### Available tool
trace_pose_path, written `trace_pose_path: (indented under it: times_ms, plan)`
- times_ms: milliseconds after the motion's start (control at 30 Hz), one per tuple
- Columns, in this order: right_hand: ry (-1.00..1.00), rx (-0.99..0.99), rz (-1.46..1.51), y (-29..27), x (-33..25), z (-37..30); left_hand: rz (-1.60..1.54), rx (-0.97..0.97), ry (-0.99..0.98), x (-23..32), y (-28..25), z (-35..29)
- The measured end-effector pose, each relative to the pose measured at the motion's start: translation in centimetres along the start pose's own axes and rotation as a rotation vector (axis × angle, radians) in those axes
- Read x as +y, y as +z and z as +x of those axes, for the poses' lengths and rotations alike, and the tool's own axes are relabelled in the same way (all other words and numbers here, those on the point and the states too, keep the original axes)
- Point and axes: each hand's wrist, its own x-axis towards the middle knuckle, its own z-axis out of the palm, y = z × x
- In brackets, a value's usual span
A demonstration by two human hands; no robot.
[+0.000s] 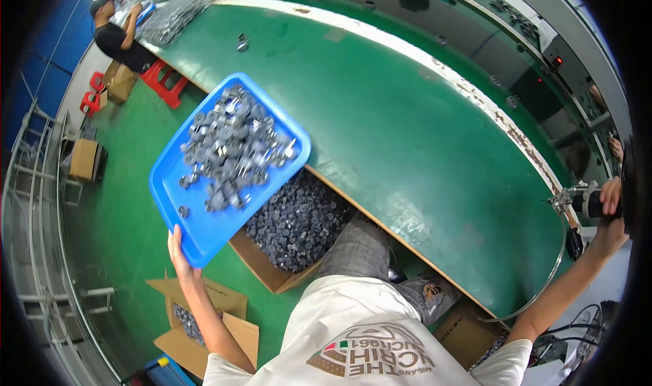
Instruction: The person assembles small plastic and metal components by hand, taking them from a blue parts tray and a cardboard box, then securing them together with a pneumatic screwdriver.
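Note:
My left hand (180, 255) is closed on the near corner of a blue plastic tray (198, 240), thumb along the rim and the other fingers mostly hidden beneath. The tray reaches over the green table's edge, its far part above the tabletop. A heap of small dark grey parts with shiny metal bits (234, 138) lies in it, thickest toward the far side. Far off to the right, my right hand (611, 199) wraps round a black cylindrical piece (589, 203) with a metal fitting, beside the table's right end. Part of that hand is lost near the picture's dark rim.
Under the tray stands an open carton (272, 277) full of dark parts; another carton (238, 318) sits on the floor at lower left. The green table (407, 128) borders a conveyor (407, 29) carrying scattered parts. A co-worker (115, 36) sits at far left near red stools (163, 84).

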Motion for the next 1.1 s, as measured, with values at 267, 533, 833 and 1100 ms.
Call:
trace_pose_path:
  times_ms: [267,533,833,1100]
  plan:
    - [-0.023,-0.062,-0.05,-2.7,1.9,0.0,0.67,0.089,-0.086,-1.1,-9.1,-5.8]
    - [-0.052,-0.081,-0.092,-2.5,1.9,0.1,1.468,-0.106,0.258,-8.6,1.8,-6.3]
    - [-0.099,-0.079,-0.125,-2.2,0.6,0.3,1.371,0.388,0.337,4.2,-4.2,-8.4]
    - [0.065,0.199,0.025,5.5,-2.1,0.5,0.132,0.36,0.279,10.0,1.9,-3.1]
